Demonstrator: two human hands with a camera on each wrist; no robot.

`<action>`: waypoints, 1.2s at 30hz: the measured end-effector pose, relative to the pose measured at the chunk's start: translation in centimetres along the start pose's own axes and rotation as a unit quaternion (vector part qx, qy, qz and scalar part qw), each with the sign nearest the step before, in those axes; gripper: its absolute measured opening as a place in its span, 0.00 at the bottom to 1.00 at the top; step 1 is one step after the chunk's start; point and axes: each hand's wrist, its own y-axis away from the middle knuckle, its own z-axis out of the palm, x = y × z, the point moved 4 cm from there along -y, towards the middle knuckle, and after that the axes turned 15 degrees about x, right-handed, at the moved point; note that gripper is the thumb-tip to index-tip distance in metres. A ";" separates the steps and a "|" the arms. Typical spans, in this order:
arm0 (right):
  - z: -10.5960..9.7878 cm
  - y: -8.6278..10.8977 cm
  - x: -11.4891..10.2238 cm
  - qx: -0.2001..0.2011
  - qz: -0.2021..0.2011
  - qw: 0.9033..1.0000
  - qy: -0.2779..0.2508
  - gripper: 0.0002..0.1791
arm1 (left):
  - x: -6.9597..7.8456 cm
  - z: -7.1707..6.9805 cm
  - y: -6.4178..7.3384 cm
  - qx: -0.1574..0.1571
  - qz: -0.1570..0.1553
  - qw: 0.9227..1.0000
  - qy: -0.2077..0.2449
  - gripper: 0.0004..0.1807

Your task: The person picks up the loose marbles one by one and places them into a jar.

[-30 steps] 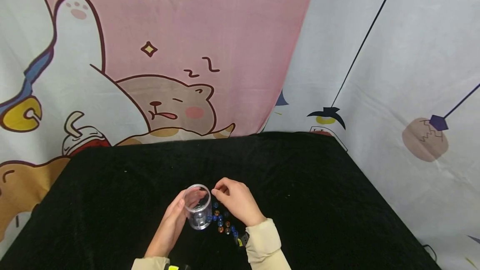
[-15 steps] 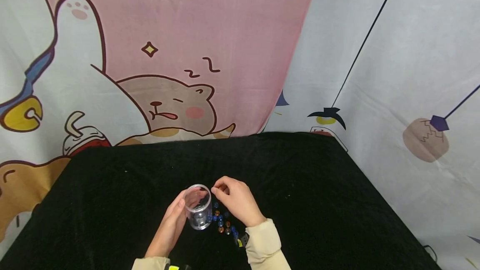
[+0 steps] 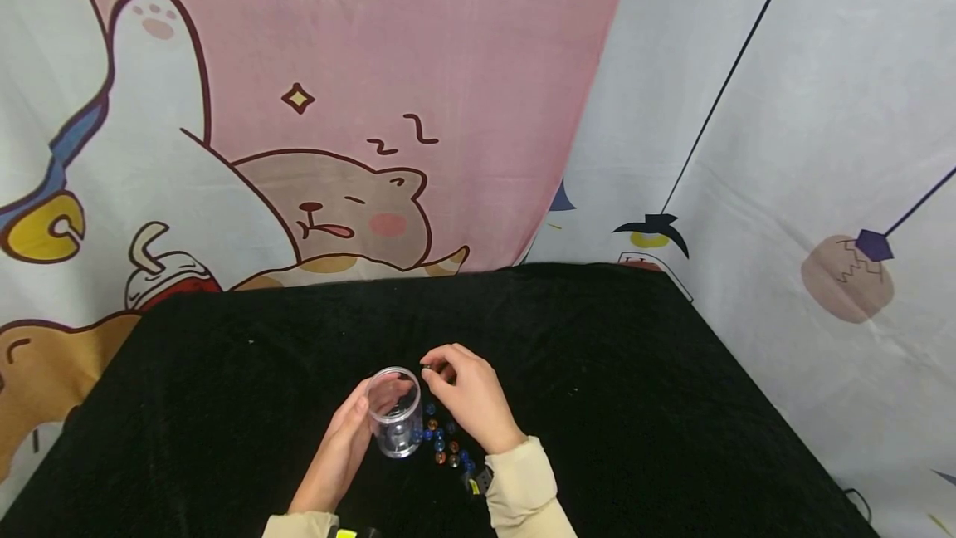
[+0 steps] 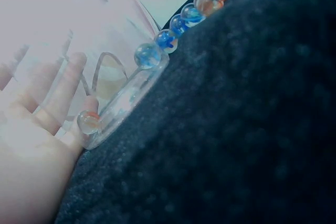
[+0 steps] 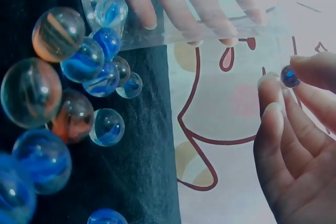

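Our left hand (image 3: 339, 445) curls round the jar (image 3: 397, 432), probably for steadiness; near its rim (image 3: 394, 369), our right hand (image 3: 474, 401) pinches a blue marble (image 5: 289, 76), fingers almost closed (loose marbles (image 5: 82, 66) lie beside the jar).

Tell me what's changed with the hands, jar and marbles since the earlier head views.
The right hand has moved slightly up in the head view. The dark marble it pinches now shows there; whether it already held it earlier is hidden. The left hand still holds the jar, and the loose marbles lie as they did.
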 end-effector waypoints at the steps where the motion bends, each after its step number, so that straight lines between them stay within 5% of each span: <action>1: 0.0 0.0 0.0 0.001 -0.001 1.000 -0.002 0.08 | 0.0 0.0 0.0 0.000 0.000 1.000 0.000 0.24; 22: -0.1 0.0 -1.0 0.009 -0.001 1.000 -0.023 0.06 | -0.1 0.0 0.0 0.001 -0.003 1.000 0.006 0.24; 36: -0.1 0.0 -1.6 0.015 0.001 0.996 -0.089 0.12 | -0.2 0.0 0.0 -0.005 0.012 1.000 0.012 0.24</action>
